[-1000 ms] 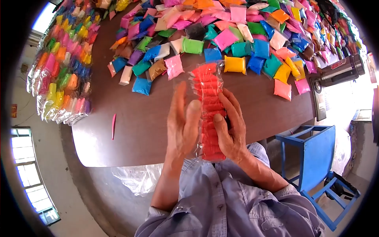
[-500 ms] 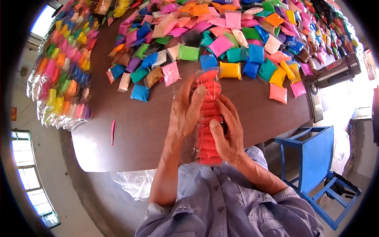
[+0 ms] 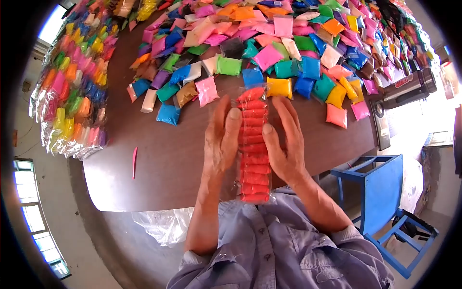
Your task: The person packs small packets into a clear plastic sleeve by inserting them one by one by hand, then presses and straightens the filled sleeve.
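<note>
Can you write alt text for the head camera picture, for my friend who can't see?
A left hand and right hand flank a clear bag of stacked red packets at a brown table. Beyond it are heaps of colorful packets; a thin pink strip lies left, and a blue stool is right.

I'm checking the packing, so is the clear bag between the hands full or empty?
Looks full, or nearly: red packets sit in a row along most of the clear bag.

Red packets (image 3: 254, 144) fill the clear sleeve; the tabletop (image 3: 168, 154) is brown; the stool (image 3: 382, 192) at four o'clock is blue, the shirt (image 3: 269, 241) plain grey-lilac.
</note>
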The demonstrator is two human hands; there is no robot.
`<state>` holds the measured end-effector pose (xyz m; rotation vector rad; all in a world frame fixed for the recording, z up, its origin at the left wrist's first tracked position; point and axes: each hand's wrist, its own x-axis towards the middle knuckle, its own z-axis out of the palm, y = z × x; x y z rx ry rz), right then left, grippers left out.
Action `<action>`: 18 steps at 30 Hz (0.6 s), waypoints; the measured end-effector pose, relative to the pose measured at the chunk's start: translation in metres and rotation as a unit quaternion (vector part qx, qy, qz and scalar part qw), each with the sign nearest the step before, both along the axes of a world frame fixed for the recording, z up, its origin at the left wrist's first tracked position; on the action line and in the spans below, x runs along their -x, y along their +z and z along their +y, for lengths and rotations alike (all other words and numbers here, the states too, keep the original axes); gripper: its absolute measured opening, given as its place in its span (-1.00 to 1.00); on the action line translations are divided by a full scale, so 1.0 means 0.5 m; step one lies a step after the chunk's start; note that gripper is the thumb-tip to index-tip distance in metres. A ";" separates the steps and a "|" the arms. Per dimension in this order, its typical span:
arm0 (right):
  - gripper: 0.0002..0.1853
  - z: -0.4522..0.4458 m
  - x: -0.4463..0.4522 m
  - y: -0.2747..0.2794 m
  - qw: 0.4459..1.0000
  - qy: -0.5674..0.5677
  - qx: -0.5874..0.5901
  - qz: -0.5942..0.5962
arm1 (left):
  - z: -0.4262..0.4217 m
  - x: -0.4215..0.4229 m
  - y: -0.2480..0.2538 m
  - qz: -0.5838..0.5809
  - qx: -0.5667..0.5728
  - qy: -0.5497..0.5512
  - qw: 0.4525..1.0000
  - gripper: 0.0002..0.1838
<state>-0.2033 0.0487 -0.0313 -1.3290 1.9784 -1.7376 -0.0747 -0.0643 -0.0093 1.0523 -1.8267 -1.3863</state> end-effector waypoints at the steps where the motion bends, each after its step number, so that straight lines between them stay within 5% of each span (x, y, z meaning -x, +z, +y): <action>1: -0.45 -0.018 0.009 -0.005 1.000 0.009 0.001 0.006 | 0.002 0.003 0.000 -0.003 0.010 -0.016 1.000 -0.21; 6: -0.48 -0.050 0.010 -0.031 1.000 0.010 -0.004 0.006 | -0.005 0.009 -0.002 -0.068 0.073 -0.038 0.994 -0.20; 9: -0.49 -0.046 0.010 -0.030 1.000 -0.011 -0.010 -0.023 | 0.013 -0.023 0.005 0.032 0.025 0.027 0.999 -0.32; 12: -0.50 -0.047 0.010 -0.028 1.000 -0.011 -0.009 -0.017 | 0.062 -0.086 0.060 -0.038 0.049 0.022 0.998 -0.45; 14: -0.51 -0.051 0.009 -0.033 1.000 -0.017 0.001 0.011 | 0.101 -0.125 0.070 -0.130 0.171 -0.077 0.974 -0.53; 18: -0.51 -0.049 0.005 -0.030 1.000 -0.018 0.004 0.010 | 0.172 -0.121 0.057 -0.133 0.195 -0.032 0.971 -0.61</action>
